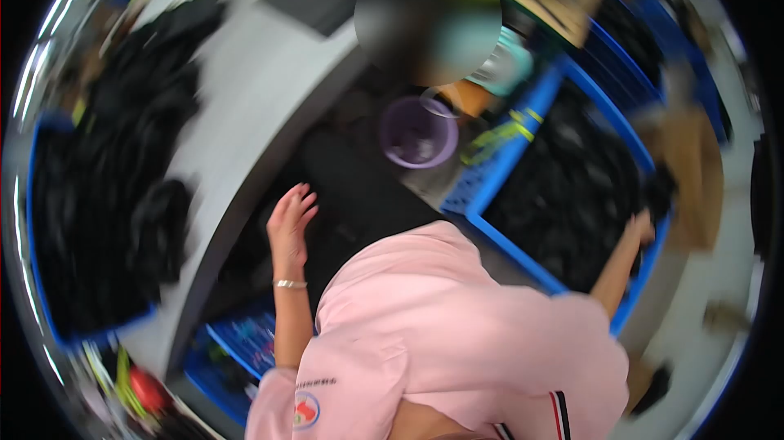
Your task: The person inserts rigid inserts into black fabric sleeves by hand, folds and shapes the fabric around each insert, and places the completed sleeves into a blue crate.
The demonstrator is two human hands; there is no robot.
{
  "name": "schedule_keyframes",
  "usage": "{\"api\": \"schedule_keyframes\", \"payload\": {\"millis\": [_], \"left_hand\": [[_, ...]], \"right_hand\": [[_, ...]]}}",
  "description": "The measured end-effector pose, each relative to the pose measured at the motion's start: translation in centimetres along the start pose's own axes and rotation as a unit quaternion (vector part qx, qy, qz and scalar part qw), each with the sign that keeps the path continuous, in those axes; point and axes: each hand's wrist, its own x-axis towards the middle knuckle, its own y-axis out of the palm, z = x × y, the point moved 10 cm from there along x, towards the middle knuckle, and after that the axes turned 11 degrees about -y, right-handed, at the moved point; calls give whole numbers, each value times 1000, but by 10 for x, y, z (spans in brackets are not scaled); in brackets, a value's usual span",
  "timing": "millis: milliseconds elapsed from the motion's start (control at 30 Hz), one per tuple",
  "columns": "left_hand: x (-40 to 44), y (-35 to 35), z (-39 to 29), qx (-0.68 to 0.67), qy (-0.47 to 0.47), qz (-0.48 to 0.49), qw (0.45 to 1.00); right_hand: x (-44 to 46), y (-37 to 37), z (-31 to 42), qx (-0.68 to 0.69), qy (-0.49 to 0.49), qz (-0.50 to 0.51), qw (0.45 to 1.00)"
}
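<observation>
My left hand (pixel 292 209) hangs in front of the grey table's edge, its fingers apart and nothing in it. At the right, my right hand (pixel 643 226) reaches to the far side of a blue crate (pixel 523 250) full of black items (pixel 563 183). The fingers of that hand are closed at a dark bundle (pixel 658 190), which looks like one of the black items; its outline is blurred.
A grey table (pixel 245 72) curves along the left, with a heap of black items (pixel 114 195) in a blue-edged crate. A purple bin (pixel 418 134) stands ahead. Cardboard boxes (pixel 686 170) are beyond the right crate. Another blue crate (pixel 245 342) sits low left.
</observation>
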Motion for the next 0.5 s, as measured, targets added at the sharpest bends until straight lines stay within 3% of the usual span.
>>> {"api": "schedule_keyframes", "payload": {"millis": [33,100,167,233,267,300,333,433,500], "left_hand": [[-2,-10,-6,-20,22,-21,999],[-4,-42,-27,-19,94,-86,992],[-15,-79,-57,28,190,-183,964],[-29,-125,-84,103,243,-310,913],[-46,-139,-109,145,295,-383,863],[-63,-148,-134,189,343,-447,805],[-79,-155,-155,224,419,-497,725],[-84,-188,-186,247,396,-605,645],[-52,-231,-176,169,311,-625,695]], "right_hand": [[-49,16,31,-94,-49,23,994],[-114,84,16,-44,-141,166,975],[-214,143,18,-157,-177,269,934],[-330,203,26,-50,-274,426,861],[-386,231,34,-68,-342,513,784],[-458,227,67,6,-375,534,758],[-527,227,95,57,-347,609,711],[-681,216,157,114,-355,716,591],[-761,199,189,148,-309,770,537]]}}
